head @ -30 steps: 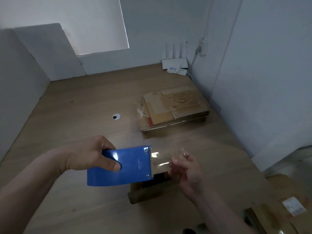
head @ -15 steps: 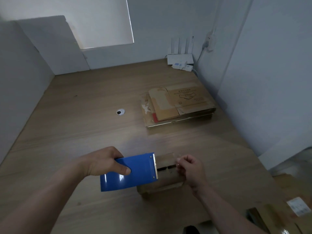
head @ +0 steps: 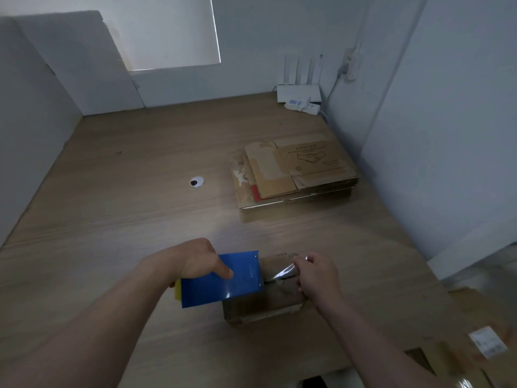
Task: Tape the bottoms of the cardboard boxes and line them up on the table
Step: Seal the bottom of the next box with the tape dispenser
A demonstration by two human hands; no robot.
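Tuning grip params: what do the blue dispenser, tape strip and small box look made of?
The blue dispenser: glossy painted metal or plastic, unclear which; sharp highlight, rivets. The tape strip: clear shiny film; glare streaks, box visible through it. The small box: matte brown cardboard, probably corrugated; dull surface, thick edges.

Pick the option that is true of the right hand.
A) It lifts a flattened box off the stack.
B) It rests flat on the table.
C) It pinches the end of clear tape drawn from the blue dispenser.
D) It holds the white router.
C: the right hand pinches the shiny strip of clear tape running from the blue tape dispenser, which the left hand grips, above the small cardboard box.
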